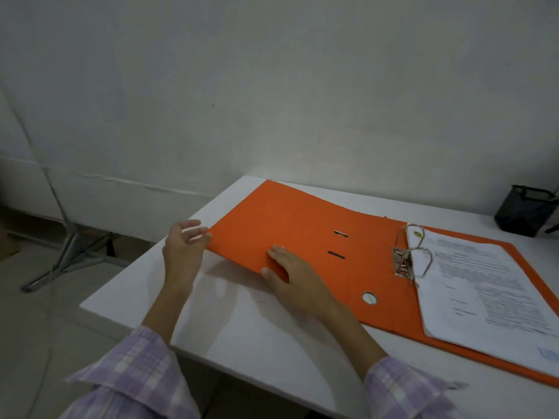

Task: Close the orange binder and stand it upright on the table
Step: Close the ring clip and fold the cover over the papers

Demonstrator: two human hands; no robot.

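The orange binder (290,225) lies open and flat on the white table (242,328). Its left cover points away to the left; the metal ring mechanism (408,258) stands in the middle, and a stack of printed pages (484,285) rests on the right half. My left hand (184,246) is at the left cover's near-left corner, fingers spread and touching its edge. My right hand (290,273) lies on the near edge of the same cover, thumb at the edge, fingers flat on the orange surface. That corner of the cover looks slightly raised off the table.
A black mesh pen holder (526,210) stands at the table's far right by the wall. The wall runs close behind the table. To the left, beyond the table edge, a metal stand leg (69,252) rests on the floor.
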